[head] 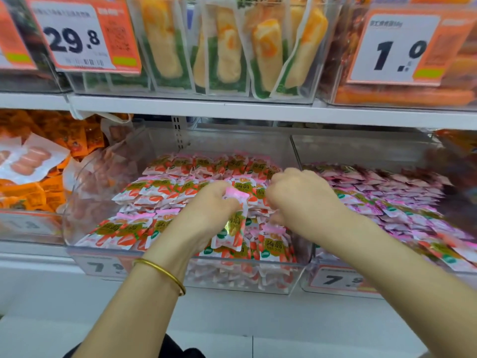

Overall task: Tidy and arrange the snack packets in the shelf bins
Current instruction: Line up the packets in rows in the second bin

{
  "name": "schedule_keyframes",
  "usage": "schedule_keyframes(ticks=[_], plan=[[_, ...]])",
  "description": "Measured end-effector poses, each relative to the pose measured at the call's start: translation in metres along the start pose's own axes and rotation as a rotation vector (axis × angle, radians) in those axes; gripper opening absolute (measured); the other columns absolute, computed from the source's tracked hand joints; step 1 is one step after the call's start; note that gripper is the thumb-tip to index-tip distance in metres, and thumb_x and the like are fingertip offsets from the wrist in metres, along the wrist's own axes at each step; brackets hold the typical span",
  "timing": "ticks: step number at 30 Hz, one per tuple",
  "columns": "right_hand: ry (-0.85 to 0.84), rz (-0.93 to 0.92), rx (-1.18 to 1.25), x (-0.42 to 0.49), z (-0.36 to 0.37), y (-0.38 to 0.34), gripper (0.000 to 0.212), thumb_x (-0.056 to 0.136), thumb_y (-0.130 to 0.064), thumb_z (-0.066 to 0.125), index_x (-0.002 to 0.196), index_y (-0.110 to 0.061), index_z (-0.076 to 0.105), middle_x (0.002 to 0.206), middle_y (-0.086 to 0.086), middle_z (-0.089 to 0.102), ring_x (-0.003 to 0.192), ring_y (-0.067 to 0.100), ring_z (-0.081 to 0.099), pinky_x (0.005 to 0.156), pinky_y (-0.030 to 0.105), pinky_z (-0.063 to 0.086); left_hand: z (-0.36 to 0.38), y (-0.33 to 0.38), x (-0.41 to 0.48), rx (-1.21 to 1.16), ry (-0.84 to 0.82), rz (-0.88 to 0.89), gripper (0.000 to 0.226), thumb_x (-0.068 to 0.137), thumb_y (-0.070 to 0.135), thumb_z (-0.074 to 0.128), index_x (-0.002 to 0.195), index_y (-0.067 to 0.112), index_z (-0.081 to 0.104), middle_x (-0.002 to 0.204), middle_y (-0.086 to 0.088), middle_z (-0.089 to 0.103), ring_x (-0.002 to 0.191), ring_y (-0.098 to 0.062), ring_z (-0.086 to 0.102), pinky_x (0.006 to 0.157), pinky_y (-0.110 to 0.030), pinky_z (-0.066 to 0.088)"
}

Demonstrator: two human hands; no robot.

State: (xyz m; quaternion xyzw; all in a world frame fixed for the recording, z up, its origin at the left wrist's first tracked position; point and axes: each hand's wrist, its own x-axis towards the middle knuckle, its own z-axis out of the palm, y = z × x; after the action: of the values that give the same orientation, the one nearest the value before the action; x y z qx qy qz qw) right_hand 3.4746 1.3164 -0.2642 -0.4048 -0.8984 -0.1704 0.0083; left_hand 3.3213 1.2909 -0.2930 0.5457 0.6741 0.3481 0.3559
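A clear plastic bin (180, 270) in the middle of the lower shelf is full of small pink and white snack packets (160, 187) with strawberry prints, laid in rows. My left hand (209, 205), with a gold bangle on the wrist, pinches one of these packets (232, 228) by its pink top edge, so it hangs upright over the bin. My right hand (302, 195) is curled over the packets just to the right; its fingertips are hidden, so what they hold is unclear.
A second clear bin (335, 282) to the right holds pink and purple packets (387, 202). Orange packets and sausage packs (31, 161) fill the bin at the left. The upper shelf carries bins of egg-roll packs (227, 47) and price cards (77, 34).
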Motion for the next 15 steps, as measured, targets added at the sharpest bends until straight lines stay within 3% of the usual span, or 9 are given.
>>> schedule_keyframes(ticks=[2,5,9,11,13,15], plan=[[0.108,0.054,0.103,-0.005,-0.004,0.008,0.017,0.09,-0.032,0.057,0.098,-0.018,0.061,0.102,0.001,0.057,0.103,0.025,0.05,0.079,0.033,0.039,0.002,-0.002,0.0,0.03,-0.029,0.04,0.005,0.088,0.013,0.059,0.09,0.009,0.059,0.079,-0.01,0.051,0.072,-0.02,0.046,0.067,-0.032,0.038],[0.217,0.132,0.261,-0.017,-0.007,0.018,0.02,0.092,-0.035,0.053,0.094,-0.018,0.065,0.095,-0.001,0.058,0.098,0.022,0.05,0.082,0.035,0.043,0.008,-0.005,0.002,0.063,-0.073,0.084,0.018,0.085,0.012,0.064,0.093,-0.003,0.056,0.076,-0.009,0.043,0.07,-0.018,0.041,0.066,-0.031,0.035],[0.302,0.174,0.326,-0.031,0.001,0.029,0.016,0.091,-0.028,0.055,0.088,-0.019,0.067,0.083,-0.004,0.057,0.088,0.02,0.051,0.071,0.03,0.037,0.013,-0.004,0.001,0.145,-0.085,0.083,0.012,0.085,0.012,0.065,0.084,0.018,0.054,0.068,-0.001,0.045,0.061,-0.016,0.044,0.058,-0.025,0.036],[0.324,0.193,0.33,-0.036,0.007,0.035,0.014,0.091,-0.026,0.056,0.087,-0.02,0.068,0.081,-0.005,0.057,0.085,0.018,0.051,0.069,0.028,0.035,0.015,-0.004,0.0,0.273,-0.061,0.118,0.011,0.085,0.014,0.065,0.09,0.019,0.057,0.07,0.004,0.047,0.06,-0.011,0.045,0.053,-0.024,0.035],[0.381,0.208,0.343,-0.04,0.01,0.041,0.01,0.089,-0.021,0.059,0.084,-0.018,0.068,0.079,-0.004,0.059,0.081,0.02,0.053,0.067,0.028,0.036,0.018,-0.002,-0.004,0.485,-0.034,0.182,0.02,0.083,0.021,0.068,0.102,0.018,0.062,0.081,0.003,0.056,0.07,-0.013,0.049,0.061,-0.026,0.04],[0.438,0.222,0.362,-0.046,0.012,0.047,0.008,0.088,-0.019,0.061,0.082,-0.017,0.067,0.077,-0.001,0.06,0.078,0.023,0.054,0.066,0.03,0.04,0.022,-0.001,-0.005,0.68,0.039,0.273,0.033,0.08,0.029,0.069,0.113,0.024,0.063,0.104,-0.001,0.059,0.097,-0.02,0.05,0.082,-0.033,0.044]])
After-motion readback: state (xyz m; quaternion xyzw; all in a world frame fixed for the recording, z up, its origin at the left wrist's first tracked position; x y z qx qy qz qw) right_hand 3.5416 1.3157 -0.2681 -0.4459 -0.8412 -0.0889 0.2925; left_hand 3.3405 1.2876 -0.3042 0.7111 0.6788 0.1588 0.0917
